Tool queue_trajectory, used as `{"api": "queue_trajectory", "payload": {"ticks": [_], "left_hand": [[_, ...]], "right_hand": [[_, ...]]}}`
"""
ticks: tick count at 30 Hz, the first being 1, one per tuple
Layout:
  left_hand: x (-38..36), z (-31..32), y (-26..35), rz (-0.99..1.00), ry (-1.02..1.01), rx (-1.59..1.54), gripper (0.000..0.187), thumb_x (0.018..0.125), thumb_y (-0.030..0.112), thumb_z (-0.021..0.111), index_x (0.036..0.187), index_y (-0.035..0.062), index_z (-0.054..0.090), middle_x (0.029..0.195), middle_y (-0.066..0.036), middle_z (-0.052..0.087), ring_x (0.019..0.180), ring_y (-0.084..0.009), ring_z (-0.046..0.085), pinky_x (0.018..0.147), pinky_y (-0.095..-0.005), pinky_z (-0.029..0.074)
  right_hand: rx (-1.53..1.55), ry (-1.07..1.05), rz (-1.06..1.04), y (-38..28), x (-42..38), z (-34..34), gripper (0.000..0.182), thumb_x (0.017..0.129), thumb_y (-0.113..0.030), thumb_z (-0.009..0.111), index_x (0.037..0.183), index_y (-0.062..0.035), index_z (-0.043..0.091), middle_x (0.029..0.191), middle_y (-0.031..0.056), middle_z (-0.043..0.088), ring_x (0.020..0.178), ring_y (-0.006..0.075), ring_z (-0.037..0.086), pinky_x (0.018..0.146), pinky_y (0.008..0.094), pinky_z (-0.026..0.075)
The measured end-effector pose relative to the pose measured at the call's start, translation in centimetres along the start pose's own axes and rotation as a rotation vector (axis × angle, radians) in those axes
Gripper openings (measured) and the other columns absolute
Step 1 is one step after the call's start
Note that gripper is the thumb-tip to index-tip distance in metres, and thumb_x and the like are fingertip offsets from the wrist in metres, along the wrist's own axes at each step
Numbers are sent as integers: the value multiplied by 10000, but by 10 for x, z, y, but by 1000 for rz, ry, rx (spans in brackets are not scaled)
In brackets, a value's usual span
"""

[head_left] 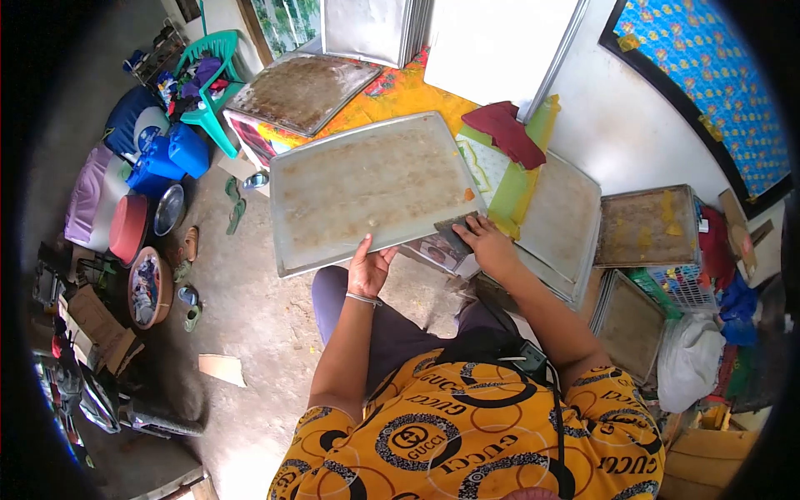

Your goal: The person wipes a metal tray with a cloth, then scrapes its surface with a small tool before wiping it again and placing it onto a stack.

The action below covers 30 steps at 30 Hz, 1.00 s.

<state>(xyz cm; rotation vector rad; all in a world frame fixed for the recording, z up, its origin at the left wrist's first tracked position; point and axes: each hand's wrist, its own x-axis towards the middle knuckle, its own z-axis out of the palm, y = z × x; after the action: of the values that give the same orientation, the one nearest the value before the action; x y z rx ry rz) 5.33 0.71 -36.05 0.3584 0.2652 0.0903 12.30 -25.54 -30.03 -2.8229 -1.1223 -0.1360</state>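
Observation:
A large, shallow metal baking tray [375, 187] with brownish stains lies tilted before me, its far side over the table. My left hand [372, 265] grips its near edge, thumb on top and fingers underneath. At the near right corner, my right hand [483, 242] presses a dark, flat scouring pad [454, 229] against the tray surface. An orange-brown spot shows on the tray just above the pad. The palm side of my right hand is hidden.
Another stained tray [304, 92] lies on the table with a yellow floral cloth [367, 102]. A maroon cloth [505, 133] is beyond my right hand. More trays [554, 221] lean at right. Basins [171, 208] and a green chair [218, 117] stand left.

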Motion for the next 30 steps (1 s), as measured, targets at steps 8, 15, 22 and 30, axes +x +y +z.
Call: {"api": "queue_trajectory", "payload": {"ticks": [8, 15, 22, 30], "left_hand": [[10, 7, -13, -44, -23, 189, 295, 898, 25, 497, 1172, -42, 412, 1150, -205, 555, 1022, -383, 600, 897, -501, 519], [2, 16, -6, 10, -5, 181, 321, 893, 15, 487, 1200, -26, 407, 1163, -205, 548, 1028, -389, 596, 880, -512, 526], [3, 18, -9, -30, 17, 175, 376, 883, -2, 480, 1241, -7, 366, 1191, -203, 521, 1032, -401, 589, 886, -520, 518], [0, 16, -9, -5, 21, 172, 374, 881, -8, 478, 1237, -15, 366, 1179, -205, 530, 1041, -403, 586, 884, -514, 522]], "right_hand": [[36, -69, 63, 11, 32, 2, 471, 856, -82, 424, 1315, -168, 489, 1345, 188, 465, 1245, 367, 439, 1044, 412, 345], [11, -220, 99, 0, 18, -8, 495, 829, -66, 472, 1313, -169, 491, 1350, 195, 456, 1263, 363, 414, 1030, 416, 358], [25, -64, 76, 19, 86, 2, 538, 780, -19, 511, 1296, -171, 512, 1283, 162, 514, 1159, 349, 503, 944, 405, 434], [347, -164, 114, 42, 115, -35, 516, 789, -17, 481, 1274, -185, 535, 1229, 133, 562, 1076, 335, 551, 875, 391, 475]]}}
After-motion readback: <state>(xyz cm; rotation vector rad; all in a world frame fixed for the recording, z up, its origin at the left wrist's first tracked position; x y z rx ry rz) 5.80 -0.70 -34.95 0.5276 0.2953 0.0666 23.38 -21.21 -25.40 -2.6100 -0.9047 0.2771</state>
